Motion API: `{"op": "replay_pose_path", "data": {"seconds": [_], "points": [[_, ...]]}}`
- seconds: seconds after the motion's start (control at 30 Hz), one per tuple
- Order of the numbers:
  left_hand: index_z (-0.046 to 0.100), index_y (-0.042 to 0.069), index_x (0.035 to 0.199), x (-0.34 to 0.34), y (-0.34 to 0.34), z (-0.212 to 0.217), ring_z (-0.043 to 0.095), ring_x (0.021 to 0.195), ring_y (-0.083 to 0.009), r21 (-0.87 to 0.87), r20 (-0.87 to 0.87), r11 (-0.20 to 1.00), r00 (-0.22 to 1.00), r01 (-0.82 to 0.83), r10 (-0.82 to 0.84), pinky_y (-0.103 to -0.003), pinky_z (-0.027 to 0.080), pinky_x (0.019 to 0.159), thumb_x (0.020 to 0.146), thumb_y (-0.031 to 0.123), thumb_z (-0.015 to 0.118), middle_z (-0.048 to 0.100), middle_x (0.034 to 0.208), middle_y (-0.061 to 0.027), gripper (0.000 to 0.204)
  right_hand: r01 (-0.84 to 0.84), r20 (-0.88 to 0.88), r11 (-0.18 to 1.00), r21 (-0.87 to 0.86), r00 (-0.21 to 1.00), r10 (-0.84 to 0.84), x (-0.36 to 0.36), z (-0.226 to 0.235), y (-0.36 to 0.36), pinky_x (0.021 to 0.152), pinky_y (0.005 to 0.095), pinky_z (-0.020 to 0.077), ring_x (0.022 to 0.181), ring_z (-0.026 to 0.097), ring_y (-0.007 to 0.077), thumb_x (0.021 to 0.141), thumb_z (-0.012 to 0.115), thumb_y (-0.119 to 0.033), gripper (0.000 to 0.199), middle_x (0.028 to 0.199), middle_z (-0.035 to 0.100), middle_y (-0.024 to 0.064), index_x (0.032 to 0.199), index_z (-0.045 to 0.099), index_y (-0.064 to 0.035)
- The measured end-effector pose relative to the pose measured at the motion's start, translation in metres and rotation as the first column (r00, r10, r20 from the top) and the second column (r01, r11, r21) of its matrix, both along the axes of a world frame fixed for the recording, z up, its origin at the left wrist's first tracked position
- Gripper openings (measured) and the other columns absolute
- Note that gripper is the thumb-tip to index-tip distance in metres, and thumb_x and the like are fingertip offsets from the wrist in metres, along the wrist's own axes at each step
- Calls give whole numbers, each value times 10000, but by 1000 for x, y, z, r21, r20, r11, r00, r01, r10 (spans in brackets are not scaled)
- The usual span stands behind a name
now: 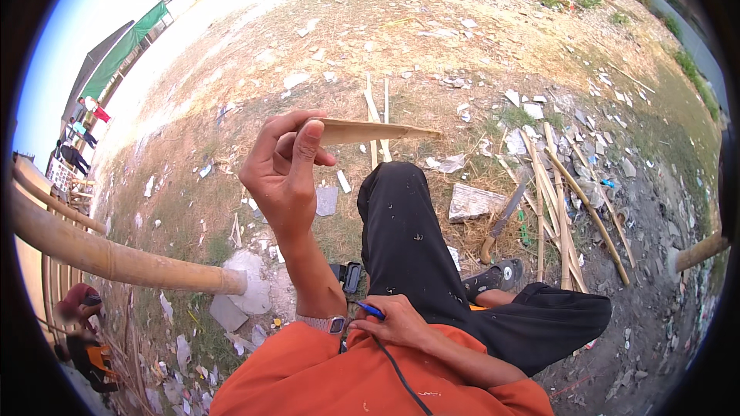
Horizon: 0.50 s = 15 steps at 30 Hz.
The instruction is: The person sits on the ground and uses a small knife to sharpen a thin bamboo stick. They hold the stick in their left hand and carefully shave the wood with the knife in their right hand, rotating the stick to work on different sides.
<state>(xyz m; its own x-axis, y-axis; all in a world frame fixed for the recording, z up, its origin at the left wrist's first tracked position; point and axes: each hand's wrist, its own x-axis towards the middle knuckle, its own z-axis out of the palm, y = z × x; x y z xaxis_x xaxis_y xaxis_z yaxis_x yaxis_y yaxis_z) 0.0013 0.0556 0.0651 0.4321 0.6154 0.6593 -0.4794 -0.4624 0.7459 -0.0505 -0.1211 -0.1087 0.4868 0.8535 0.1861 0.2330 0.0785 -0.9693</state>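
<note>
Dry, patchy ground (254,100) is strewn with debris around a knife (505,216), which is laid on loose straw (472,233). A pale slab (474,202) is set just left of the knife; a green scrap (524,228) is seen close to its right. Farther right of the knife, long slats (556,208) are scattered, some crossed over others, and a brown pole (590,216) is laid out beside them. A blue scrap (607,183) is also seen well right of the knife. More strips (386,100) are stretched out beyond the knife and to its left, white shards (533,111) are spread beyond it, and a grey tile (327,201) is left lying well to its left.
</note>
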Motion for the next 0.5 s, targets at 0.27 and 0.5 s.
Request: {"op": "replay_pose_path", "data": {"seconds": [0.27, 0.5], "points": [[663, -31, 994, -12, 4, -15, 590, 559, -114, 76, -9, 997, 999, -31, 31, -201, 464, 515, 905, 162, 669, 690, 925, -136, 213, 390, -159, 919, 54, 912, -377, 69, 74, -4, 536, 316, 415, 573, 545, 180, 969, 527, -163, 185, 664, 554, 96, 1082, 511, -17], [628, -62, 998, -35, -5, -36, 608, 602, -158, 183, -34, 981, 998, 60, -55, -218, 488, 506, 910, 129, 653, 617, 932, -175, 211, 390, 348, 921, 11, 862, -369, 75, 123, 20, 520, 471, 442, 620, 604, 414, 949, 527, -81, 118, 685, 586, 223, 1013, 465, -5]]}}
